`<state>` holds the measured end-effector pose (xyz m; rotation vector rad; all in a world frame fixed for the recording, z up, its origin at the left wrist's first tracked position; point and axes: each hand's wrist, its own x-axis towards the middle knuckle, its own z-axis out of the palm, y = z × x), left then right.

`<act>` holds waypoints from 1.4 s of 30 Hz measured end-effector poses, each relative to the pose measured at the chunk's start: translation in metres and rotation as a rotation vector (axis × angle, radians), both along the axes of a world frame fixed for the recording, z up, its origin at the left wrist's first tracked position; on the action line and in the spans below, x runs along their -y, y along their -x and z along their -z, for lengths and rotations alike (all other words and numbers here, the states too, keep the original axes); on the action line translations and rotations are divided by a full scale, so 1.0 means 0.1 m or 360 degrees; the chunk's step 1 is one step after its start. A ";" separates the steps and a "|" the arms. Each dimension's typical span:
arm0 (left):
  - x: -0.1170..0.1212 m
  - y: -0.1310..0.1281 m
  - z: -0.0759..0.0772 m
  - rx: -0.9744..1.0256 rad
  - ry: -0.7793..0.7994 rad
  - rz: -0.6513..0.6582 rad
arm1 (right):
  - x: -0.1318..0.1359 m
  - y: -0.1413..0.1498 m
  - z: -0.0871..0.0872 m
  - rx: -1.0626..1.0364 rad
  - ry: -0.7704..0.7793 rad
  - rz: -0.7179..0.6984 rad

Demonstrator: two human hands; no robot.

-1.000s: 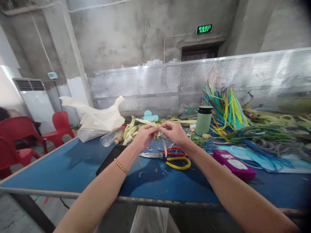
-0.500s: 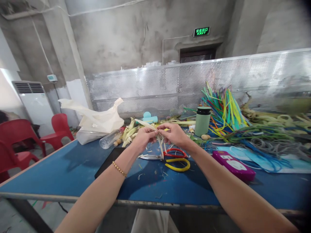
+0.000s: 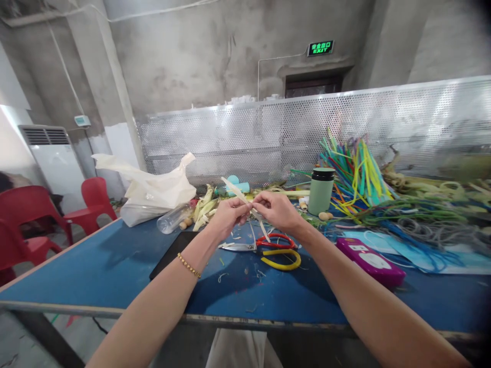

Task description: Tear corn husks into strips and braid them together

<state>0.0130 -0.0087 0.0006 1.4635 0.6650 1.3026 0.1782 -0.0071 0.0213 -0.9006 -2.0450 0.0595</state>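
Observation:
My left hand (image 3: 230, 215) and my right hand (image 3: 278, 210) meet above the table, both closed in a pinch on pale corn husk strips (image 3: 235, 189). One end of a strip sticks up past my left fingers, and narrow ends hang down below. My fingers hide the spot where the strips come together. Under my hands lies a pair of scissors (image 3: 283, 266) with one red and one yellow handle, its blades pointing left. Pale husks (image 3: 206, 208) are heaped just behind my left hand.
On the blue table (image 3: 126, 271) lie a dark flat tablet-like object (image 3: 171, 258), a clear bottle (image 3: 171, 221) and a white bag (image 3: 157, 191). To the right are a green tumbler (image 3: 321, 193), a purple box (image 3: 370, 261), blue masks (image 3: 429, 253) and bundled coloured strands (image 3: 360, 174).
The husk strip between my hands has turned; its upper end stands higher, and the lower end hangs further right. Both hands stay pinched in nearly the same place.

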 end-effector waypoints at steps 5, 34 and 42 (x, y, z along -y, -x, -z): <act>0.02 -0.02 0.00 -0.0131 -0.0040 -0.0075 | 0.01 0.00 0.00 0.0069 -0.0021 0.0044; 0.02 0.03 0.02 -0.0370 0.0011 0.0039 | -0.10 -0.08 0.01 -0.0079 0.0175 -0.0295; 0.05 -0.01 -0.01 -0.0121 0.0103 0.0163 | -0.07 -0.07 -0.01 -0.0306 0.0492 -0.0470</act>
